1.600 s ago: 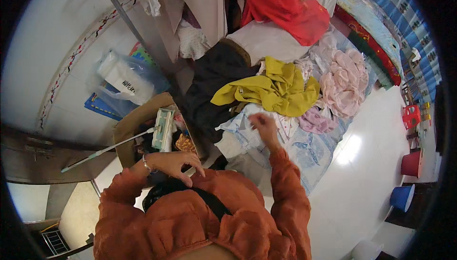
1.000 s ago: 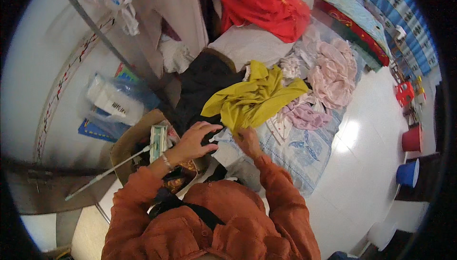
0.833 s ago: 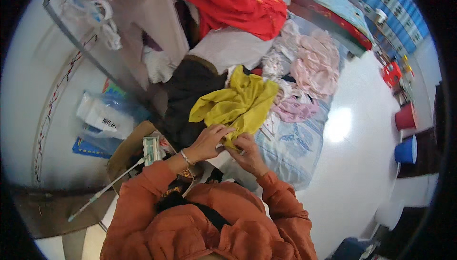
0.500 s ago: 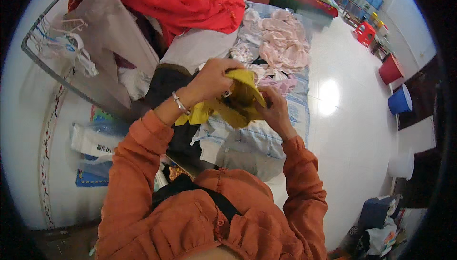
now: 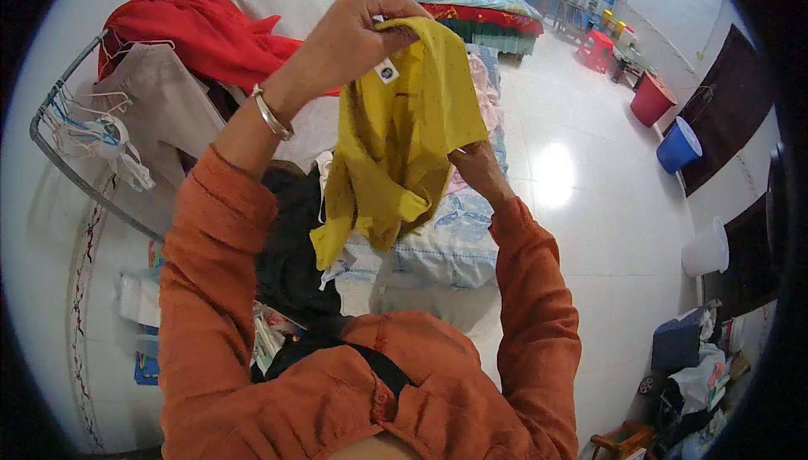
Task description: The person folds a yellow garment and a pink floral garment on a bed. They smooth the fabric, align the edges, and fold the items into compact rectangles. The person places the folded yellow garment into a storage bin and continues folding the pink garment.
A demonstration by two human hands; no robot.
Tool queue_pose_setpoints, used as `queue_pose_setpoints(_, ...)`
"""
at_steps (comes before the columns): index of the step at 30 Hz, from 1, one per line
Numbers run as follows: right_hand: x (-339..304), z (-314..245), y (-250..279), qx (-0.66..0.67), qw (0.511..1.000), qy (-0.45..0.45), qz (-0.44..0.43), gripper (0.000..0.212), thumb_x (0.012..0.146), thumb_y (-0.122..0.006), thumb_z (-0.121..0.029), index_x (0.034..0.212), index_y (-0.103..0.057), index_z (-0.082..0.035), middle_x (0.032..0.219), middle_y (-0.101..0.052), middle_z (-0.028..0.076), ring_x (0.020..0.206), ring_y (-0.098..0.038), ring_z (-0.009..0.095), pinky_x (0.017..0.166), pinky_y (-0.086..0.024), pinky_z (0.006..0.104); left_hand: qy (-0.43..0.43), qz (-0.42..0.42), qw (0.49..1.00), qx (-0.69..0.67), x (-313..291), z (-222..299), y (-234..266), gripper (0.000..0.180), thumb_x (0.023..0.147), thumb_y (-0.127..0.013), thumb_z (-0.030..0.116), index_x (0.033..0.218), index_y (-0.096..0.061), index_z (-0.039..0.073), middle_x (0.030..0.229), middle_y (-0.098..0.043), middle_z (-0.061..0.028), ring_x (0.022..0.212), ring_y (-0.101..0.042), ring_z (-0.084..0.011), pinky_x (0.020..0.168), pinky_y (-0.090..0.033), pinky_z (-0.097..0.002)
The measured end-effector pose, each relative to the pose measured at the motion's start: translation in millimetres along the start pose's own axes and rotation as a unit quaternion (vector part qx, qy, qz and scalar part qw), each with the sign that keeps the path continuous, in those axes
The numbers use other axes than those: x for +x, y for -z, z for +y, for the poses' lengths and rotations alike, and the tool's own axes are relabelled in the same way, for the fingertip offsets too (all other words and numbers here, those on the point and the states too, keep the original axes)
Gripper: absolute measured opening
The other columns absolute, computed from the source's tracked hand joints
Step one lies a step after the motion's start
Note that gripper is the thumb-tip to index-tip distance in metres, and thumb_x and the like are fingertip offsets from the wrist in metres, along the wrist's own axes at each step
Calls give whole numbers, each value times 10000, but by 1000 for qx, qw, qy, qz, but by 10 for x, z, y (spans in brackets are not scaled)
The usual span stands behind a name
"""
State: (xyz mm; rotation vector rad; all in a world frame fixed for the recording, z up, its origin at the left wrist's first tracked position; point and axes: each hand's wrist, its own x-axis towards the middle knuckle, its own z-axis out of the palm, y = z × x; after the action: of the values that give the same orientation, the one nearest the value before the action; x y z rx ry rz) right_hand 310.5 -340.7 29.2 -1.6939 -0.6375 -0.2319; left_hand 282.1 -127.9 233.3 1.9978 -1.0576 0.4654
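A yellow shirt [image 5: 396, 148] hangs in the air in front of me, its inner neck label showing. My left hand [image 5: 349, 35] is raised high and pinches the shirt at its collar. My right hand [image 5: 473, 164] is lower, half hidden behind the cloth, gripping the shirt's right edge. Both arms wear orange sleeves, and a metal bangle sits on the left wrist. Below the shirt lies a light blue patterned mat [image 5: 442, 241] on the floor, with a pink garment [image 5: 484, 94] partly hidden behind the shirt.
A red cloth [image 5: 198, 35] and a beige garment [image 5: 156, 115] hang over a metal rack [image 5: 59, 144] with hangers at left. Dark clothes [image 5: 290, 249] lie by the mat. A red bucket [image 5: 650, 98], blue bucket [image 5: 677, 147] and white bucket [image 5: 705, 248] stand on the white tiled floor at right.
Both hands reached down to the yellow shirt on the mat, took hold of it and lifted it up. The left hand has risen highest; the shirt now hangs open.
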Motion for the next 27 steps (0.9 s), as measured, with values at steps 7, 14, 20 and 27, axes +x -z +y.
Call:
queue_pose_setpoints(7,42,-483,299,-26,995,-4,94,150,864,-530,-146,940,-532,-16,836,-570,15,728,-504,71,647,-417,214,1,70,966,251,-55,-128,448,181,838,-544,69,1009,-600,47,776,-620,-22,642,-553,-85,557,-467,-240)
queue_pose_setpoints(14,-136,-502,297,-136,991,-1,15,268,769,-635,-130,986,-517,-24,847,-600,64,749,-554,134,664,-450,284,57,72,962,255,-173,-384,537,142,820,-478,15,931,-567,14,767,-607,-33,727,-555,-90,696,-449,-232)
queue_pose_setpoints(20,-194,-174,383,-249,967,-62,4,319,752,-655,-97,1037,-525,-39,882,-604,98,766,-580,152,663,-459,281,12,67,970,234,-43,-268,565,219,765,-497,48,969,-575,44,809,-613,-85,711,-553,-148,656,-453,-289)
queue_pose_setpoints(27,-313,-157,237,197,959,-102,-175,337,857,-548,-198,1146,-495,-32,1008,-541,9,768,-486,74,670,-435,220,151,31,980,123,-54,-105,566,223,769,-529,51,986,-573,29,817,-612,-108,720,-566,-188,645,-459,-311)
